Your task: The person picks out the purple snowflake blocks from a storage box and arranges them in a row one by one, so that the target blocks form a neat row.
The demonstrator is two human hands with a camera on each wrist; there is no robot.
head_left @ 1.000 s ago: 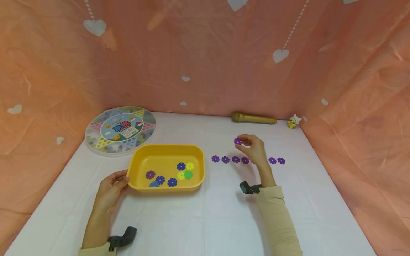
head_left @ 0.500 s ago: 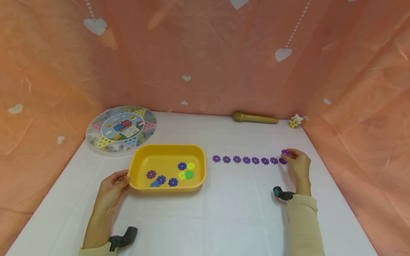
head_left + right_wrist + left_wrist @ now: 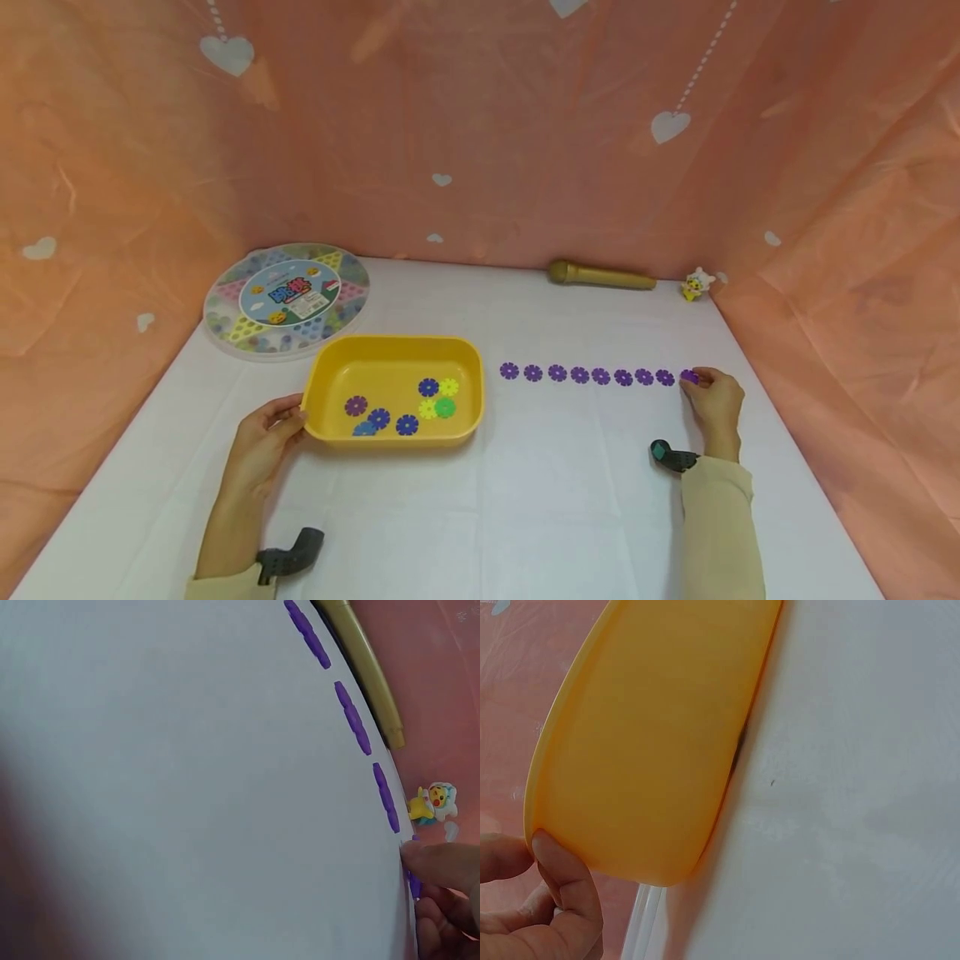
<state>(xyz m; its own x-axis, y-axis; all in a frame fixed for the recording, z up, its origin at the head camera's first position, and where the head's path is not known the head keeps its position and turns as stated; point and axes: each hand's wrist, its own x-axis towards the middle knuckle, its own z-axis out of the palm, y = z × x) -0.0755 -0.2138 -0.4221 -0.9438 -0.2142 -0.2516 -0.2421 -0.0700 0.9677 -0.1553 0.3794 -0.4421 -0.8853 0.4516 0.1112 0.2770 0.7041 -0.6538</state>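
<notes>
My left hand point(image 3: 258, 442) pinches the left rim of a yellow plastic basin point(image 3: 390, 440), thumb over the edge, as the left wrist view point(image 3: 652, 750) also shows. Inside the basin lie several notched flower-shaped discs: blue ones point(image 3: 407, 425), yellow ones point(image 3: 448, 387), a green one point(image 3: 445, 407) and a purple one point(image 3: 356, 406). At the right end of a straight row of purple discs point(image 3: 580, 375) on the white cloth, my right hand point(image 3: 716, 404) pinches another purple disc point(image 3: 688, 377) between thumb and fingers. In the right wrist view that disc point(image 3: 415, 885) is partly hidden by the thumb.
A round Chinese checkers box point(image 3: 288, 304) lies at the back left, close behind the basin. Along the back edge are a gold toy microphone point(image 3: 603, 276) and a small yellow-and-white figurine point(image 3: 696, 284). Orange cloth walls point(image 3: 480, 142) enclose the table's back and sides.
My right hand has carried a purple disc rightward from above the row, then lowered it to the row's right end. The left hand keeps its hold on the basin rim.
</notes>
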